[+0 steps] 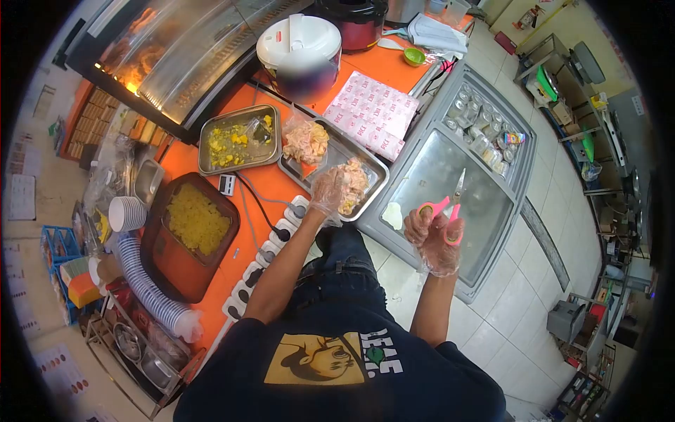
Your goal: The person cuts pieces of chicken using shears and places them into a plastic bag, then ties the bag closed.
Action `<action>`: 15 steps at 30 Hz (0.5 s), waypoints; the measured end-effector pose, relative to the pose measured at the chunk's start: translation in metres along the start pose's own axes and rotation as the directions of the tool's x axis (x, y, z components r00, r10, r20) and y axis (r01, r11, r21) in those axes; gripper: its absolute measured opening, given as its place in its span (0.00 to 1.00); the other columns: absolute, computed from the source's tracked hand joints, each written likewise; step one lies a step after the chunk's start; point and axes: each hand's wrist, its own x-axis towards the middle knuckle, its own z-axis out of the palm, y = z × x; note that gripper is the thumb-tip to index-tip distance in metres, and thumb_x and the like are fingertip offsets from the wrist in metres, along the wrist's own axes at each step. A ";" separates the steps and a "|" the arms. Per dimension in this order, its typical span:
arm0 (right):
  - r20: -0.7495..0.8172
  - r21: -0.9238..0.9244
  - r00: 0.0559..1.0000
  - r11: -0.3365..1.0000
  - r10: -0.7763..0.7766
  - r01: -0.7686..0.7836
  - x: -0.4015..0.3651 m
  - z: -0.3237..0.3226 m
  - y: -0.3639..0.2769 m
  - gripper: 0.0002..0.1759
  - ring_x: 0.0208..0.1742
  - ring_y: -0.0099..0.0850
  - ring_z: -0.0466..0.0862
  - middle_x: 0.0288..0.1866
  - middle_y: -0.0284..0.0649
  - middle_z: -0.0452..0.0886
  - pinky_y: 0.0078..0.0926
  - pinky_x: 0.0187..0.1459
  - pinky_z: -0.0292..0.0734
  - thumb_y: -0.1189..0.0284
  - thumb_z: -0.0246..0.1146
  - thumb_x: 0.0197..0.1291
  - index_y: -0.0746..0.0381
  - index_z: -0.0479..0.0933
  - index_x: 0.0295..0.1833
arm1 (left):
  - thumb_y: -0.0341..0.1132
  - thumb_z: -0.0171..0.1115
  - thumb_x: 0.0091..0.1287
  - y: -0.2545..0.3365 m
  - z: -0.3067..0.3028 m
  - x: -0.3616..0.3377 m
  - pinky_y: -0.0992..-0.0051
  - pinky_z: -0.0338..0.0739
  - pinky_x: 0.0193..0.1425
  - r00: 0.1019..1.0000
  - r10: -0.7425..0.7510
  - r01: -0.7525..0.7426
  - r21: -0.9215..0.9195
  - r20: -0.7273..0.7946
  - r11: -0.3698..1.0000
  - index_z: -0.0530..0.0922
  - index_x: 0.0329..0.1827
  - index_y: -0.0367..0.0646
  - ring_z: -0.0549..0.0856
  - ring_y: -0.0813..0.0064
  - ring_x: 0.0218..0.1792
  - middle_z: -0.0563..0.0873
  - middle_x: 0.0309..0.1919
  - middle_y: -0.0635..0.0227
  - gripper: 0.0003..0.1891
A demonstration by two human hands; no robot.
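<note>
My right hand [437, 243], in a clear plastic glove, holds pink-handled scissors [448, 216] over the glass freezer lid, blades pointing up and parted. My left hand [330, 193], gloved too, is at a heap of pale chopped food [353, 184] in the lower right of a metal tray [378, 188]. Its fingers are bent against the food; what they grip, if anything, is hidden. A second pale heap [306, 142] lies at the tray's upper left, partly under clear plastic. Beside it a metal tray [205, 149] holds yellow pieces and a utensil.
A brown tray [156, 260] of yellow food, stacked cups [151, 285] and power strips [260, 260] lie left. Behind are a lit display case [190, 63], a white cooker [299, 49] and printed paper [373, 112]. The freezer [457, 183] stands right.
</note>
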 end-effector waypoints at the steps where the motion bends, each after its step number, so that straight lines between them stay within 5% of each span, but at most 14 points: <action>1: 0.004 0.008 1.000 1.000 0.001 -0.001 0.002 0.000 0.000 0.36 0.28 0.22 0.61 0.26 0.28 0.62 0.19 0.28 0.57 0.32 0.58 0.55 0.58 0.71 0.35 | 0.40 0.50 0.70 0.007 -0.010 0.001 0.54 0.72 0.55 0.999 -0.044 0.041 -0.136 -0.020 0.990 0.75 0.59 0.41 0.84 0.51 0.42 0.85 0.42 0.51 0.19; 4: 0.021 -0.007 1.000 1.000 -0.006 0.006 0.010 0.000 0.000 0.36 0.28 0.22 0.61 0.26 0.29 0.62 0.19 0.29 0.57 0.32 0.58 0.55 0.58 0.71 0.35 | 0.41 0.49 0.70 0.025 -0.027 0.002 0.54 0.73 0.52 0.995 -0.086 0.092 -0.161 0.042 0.983 0.79 0.53 0.44 0.84 0.51 0.39 0.86 0.37 0.52 0.16; 7: 0.035 -0.003 0.999 1.000 -0.008 0.009 0.013 -0.003 0.000 0.33 0.29 0.23 0.63 0.27 0.30 0.65 0.20 0.30 0.58 0.35 0.58 0.58 0.59 0.71 0.37 | 0.39 0.49 0.68 0.008 0.001 -0.005 0.55 0.75 0.47 0.951 -0.046 -0.060 0.328 0.304 0.943 0.80 0.37 0.40 0.83 0.51 0.41 0.84 0.37 0.50 0.14; 8: 0.040 0.003 0.999 1.000 -0.011 0.010 0.015 -0.005 -0.001 0.32 0.30 0.24 0.64 0.28 0.31 0.66 0.21 0.31 0.58 0.37 0.58 0.59 0.59 0.71 0.38 | 0.38 0.52 0.66 -0.014 0.010 -0.014 0.53 0.75 0.44 0.982 0.094 -0.136 0.272 0.165 0.952 0.80 0.36 0.41 0.84 0.50 0.37 0.84 0.32 0.52 0.11; 11: -0.044 -0.098 0.998 0.994 -0.042 0.037 0.010 -0.003 -0.006 0.34 0.29 0.22 0.62 0.27 0.29 0.62 0.19 0.29 0.57 0.34 0.58 0.58 0.58 0.70 0.37 | 0.37 0.56 0.63 -0.003 -0.026 -0.001 0.53 0.75 0.42 0.989 -0.148 0.148 0.061 -0.003 0.987 0.80 0.35 0.40 0.83 0.49 0.35 0.84 0.31 0.53 0.10; 15: -0.079 -0.097 0.995 0.994 -0.056 0.049 0.004 -0.015 -0.011 0.33 0.29 0.22 0.62 0.27 0.28 0.62 0.19 0.29 0.57 0.35 0.57 0.58 0.58 0.70 0.39 | 0.37 0.58 0.62 -0.021 -0.059 0.026 0.54 0.75 0.44 0.925 -0.285 0.349 0.263 -0.252 0.899 0.80 0.36 0.42 0.83 0.50 0.38 0.84 0.36 0.51 0.09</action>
